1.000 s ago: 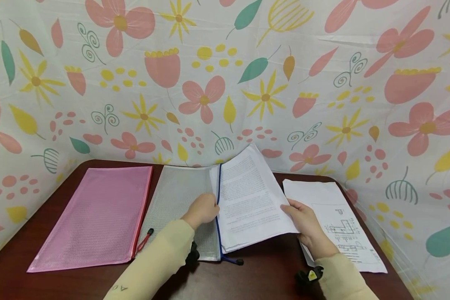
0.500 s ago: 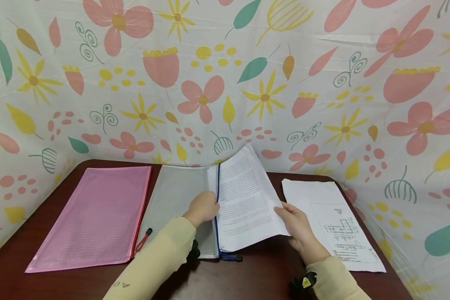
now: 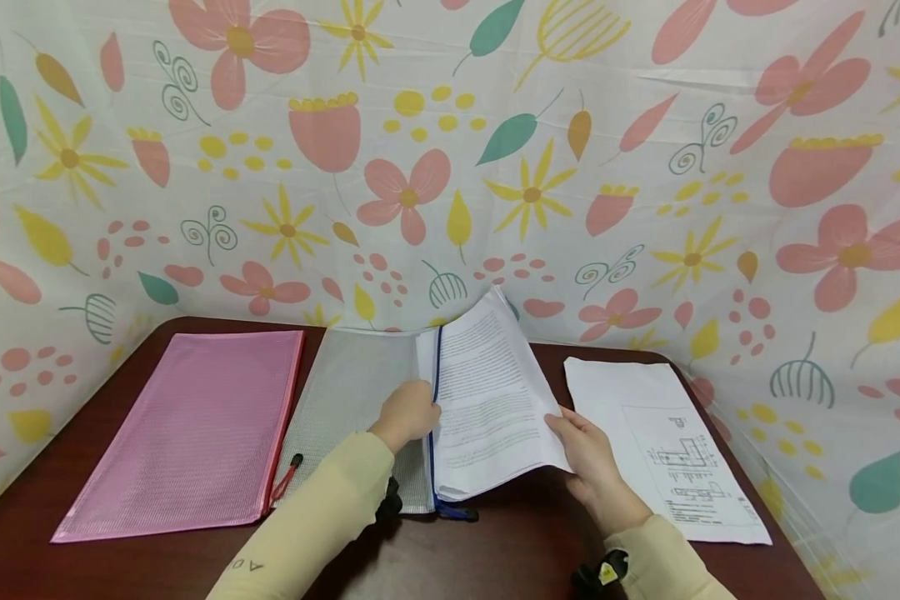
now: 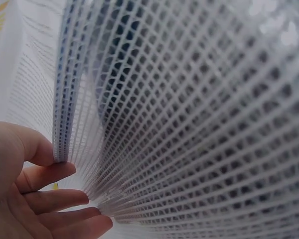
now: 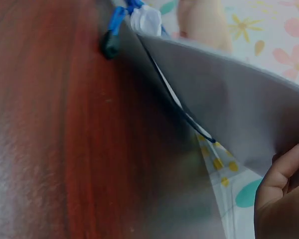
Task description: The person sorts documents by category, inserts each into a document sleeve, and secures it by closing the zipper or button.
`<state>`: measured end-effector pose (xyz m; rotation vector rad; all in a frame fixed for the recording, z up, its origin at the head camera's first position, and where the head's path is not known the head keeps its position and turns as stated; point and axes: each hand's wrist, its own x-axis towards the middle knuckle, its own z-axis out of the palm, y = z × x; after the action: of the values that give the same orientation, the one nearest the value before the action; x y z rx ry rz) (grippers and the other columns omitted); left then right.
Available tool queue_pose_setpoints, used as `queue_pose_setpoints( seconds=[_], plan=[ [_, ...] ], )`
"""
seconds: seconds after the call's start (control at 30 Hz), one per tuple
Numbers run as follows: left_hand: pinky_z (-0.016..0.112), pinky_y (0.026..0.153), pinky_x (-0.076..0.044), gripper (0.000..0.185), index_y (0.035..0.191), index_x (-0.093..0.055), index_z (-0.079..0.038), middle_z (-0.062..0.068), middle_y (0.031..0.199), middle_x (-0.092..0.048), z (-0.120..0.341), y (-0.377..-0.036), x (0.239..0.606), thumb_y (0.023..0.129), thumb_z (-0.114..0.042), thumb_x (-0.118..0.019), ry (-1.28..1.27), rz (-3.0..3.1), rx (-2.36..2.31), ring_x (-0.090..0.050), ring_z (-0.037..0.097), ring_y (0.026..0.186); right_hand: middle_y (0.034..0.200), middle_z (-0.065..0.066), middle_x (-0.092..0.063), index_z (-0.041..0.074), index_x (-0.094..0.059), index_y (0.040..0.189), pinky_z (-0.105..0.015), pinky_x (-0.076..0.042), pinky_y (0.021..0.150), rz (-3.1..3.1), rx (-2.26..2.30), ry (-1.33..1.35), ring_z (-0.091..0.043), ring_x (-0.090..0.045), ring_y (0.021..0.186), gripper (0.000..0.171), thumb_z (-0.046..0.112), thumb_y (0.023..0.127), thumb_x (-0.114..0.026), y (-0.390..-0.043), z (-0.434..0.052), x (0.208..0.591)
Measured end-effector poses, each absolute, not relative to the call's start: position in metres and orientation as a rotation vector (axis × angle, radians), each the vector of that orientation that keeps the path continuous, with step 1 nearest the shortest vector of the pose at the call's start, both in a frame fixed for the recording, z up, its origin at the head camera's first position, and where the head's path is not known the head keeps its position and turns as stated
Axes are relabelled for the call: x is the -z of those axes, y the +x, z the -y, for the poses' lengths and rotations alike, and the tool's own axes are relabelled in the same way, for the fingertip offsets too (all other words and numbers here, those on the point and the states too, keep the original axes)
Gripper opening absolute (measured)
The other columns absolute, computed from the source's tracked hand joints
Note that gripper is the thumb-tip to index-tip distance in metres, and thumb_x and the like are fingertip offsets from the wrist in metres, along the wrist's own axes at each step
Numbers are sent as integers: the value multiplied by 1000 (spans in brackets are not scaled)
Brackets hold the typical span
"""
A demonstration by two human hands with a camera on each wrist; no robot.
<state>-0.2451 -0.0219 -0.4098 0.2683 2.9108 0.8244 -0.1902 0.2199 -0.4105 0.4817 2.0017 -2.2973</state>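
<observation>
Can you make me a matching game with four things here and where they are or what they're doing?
1. pink folder
2. left hand
3. right hand
4. drawing sheet

A. pinches the gray mesh folder by its edge
B. right side of the table
C. left side of the table
D. holds the printed papers

Pairs: 1-C, 2-A, 3-D, 4-B

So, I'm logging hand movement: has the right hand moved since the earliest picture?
Yes. In the head view, the right hand has shifted left, away from the printed sheet lying still, toward the grey mesh folder.
</observation>
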Motion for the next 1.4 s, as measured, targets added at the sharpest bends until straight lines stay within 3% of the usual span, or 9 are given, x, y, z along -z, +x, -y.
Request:
queue_pose_setpoints(
  seconds=[0.33, 0.6, 0.83, 0.93, 1.23, 1.4],
  plan=[
    [26, 43, -34, 29, 62, -43, -11, 0, 58, -42, 22, -244, 413, 90, -10, -51, 249, -2893, -878, -41, 14, 51, 86, 12, -62, -2, -39, 141, -18, -53, 64, -2090, 2331, 519, -2, -63, 73, 50, 17, 96, -51, -195, -216, 406],
    [23, 39, -28, 40, 54, -32, -14, -4, 51, -31, 24, -244, 414, 88, -8, -51, 246, -2949, -977, -33, 11, 45, 96, -3, -64, -3, -44, 135, -26, -54, 61, -2222, 2088, 392, -11, -65, 75, 45, 18, 97, -51, -188, -215, 423],
    [25, 41, -31, 35, 58, -38, -12, -1, 55, -37, 22, -242, 415, 90, -9, -53, 273, -2942, -896, -37, 14, 48, 89, 11, -64, 0, -31, 143, -18, -50, 69, -1917, 2278, 425, -2, -63, 79, 50, 20, 99, -45, -191, -223, 416],
    [24, 41, -31, 35, 58, -38, -12, -1, 55, -37, 22, -242, 414, 89, -9, -53, 256, -2943, -922, -38, 14, 47, 83, 15, -65, 0, -30, 143, -17, -45, 66, -1849, 2306, 449, 1, -62, 75, 49, 19, 100, -43, -191, -223, 416],
    [24, 41, -30, 36, 56, -35, -13, -2, 53, -35, 21, -246, 412, 88, -9, -52, 208, -2953, -994, -36, 13, 47, 93, 5, -63, -3, -31, 142, -21, -52, 68, -1900, 2241, 404, -5, -64, 82, 48, 16, 100, -43, -192, -215, 424],
    [26, 42, -34, 23, 65, -49, -7, 4, 59, -47, 20, -246, 416, 88, -9, -53, 236, -2970, -920, -42, 16, 50, 87, 8, -63, -4, -32, 141, -19, -50, 64, -1927, 2266, 418, -3, -63, 75, 49, 17, 99, -44, -196, -217, 421]
  ],
)
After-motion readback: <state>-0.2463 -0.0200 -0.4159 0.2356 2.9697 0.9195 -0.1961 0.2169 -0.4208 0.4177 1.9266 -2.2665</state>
